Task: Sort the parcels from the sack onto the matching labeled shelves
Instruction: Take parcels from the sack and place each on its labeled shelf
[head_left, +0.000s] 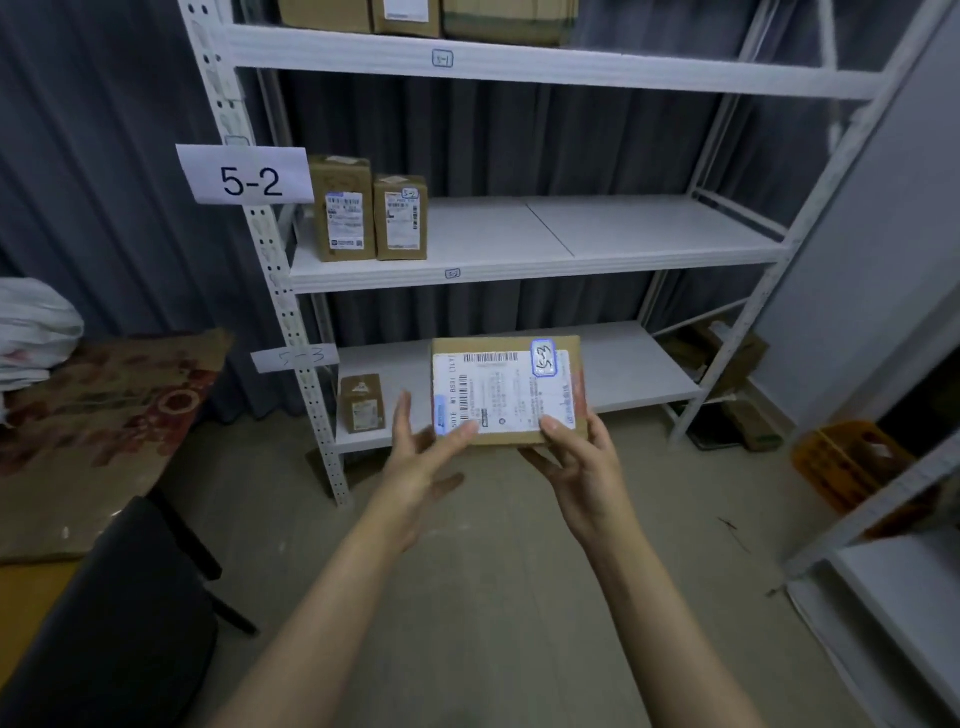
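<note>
I hold a flat brown parcel (509, 392) in front of the white rack, its white shipping label facing me with a blue-framed handwritten tag reading 5-3. My left hand (421, 447) grips its lower left corner and my right hand (576, 457) its lower right corner. Behind it is the lowest shelf (634, 374), marked by a faint 5-3 sign (295, 357), with one small parcel (362, 402) standing at its left end. The middle shelf (571, 244), signed 5-2 (249, 175), carries two upright parcels (370, 210).
The top shelf (519, 62) holds more boxes. A white sack (36, 332) lies on a table (98, 436) at left, with a dark chair (119, 613) in front. Another rack (883, 571) and an orange crate (847, 462) stand at right. Cardboard lies behind the rack's right end.
</note>
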